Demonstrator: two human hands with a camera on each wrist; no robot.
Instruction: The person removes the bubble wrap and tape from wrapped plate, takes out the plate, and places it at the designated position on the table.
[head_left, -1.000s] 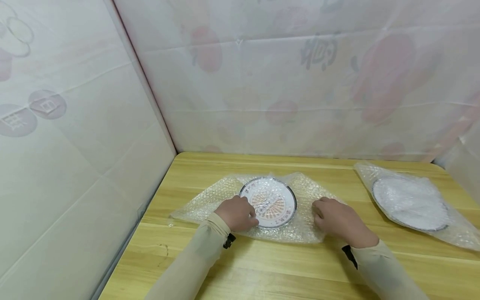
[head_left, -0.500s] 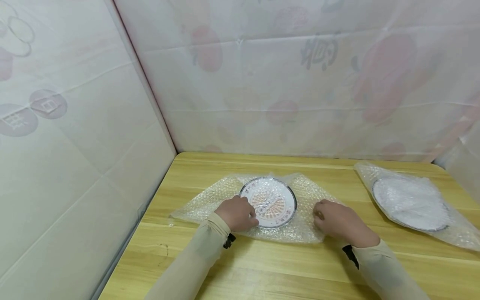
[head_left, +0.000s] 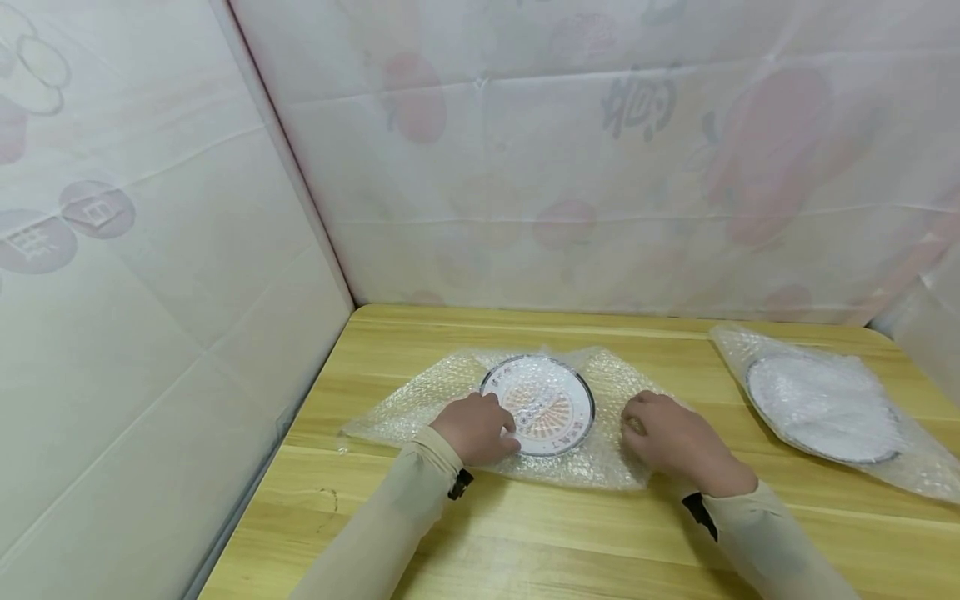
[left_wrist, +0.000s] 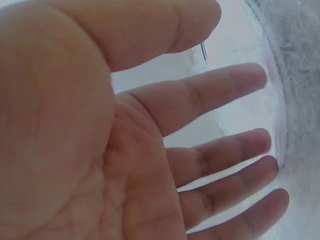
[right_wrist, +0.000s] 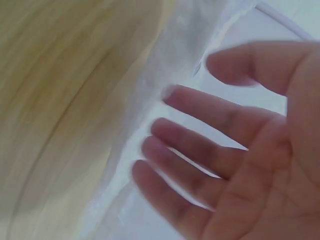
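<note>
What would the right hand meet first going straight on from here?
Probably the bubble wrap, then the patterned plate; depth leaves unclear whether the right hand touches the wrap now.

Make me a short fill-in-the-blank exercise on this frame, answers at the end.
1. The hand overlapping the patterned plate in the head view is the person's ____ one.
2. The see-through packing sheet about that plate is ____ wrap.
3. In the head view, the other plate lies to its ____.
4. The tabletop shows a ____ grain.

Missing words: left; bubble; right; wood.
</note>
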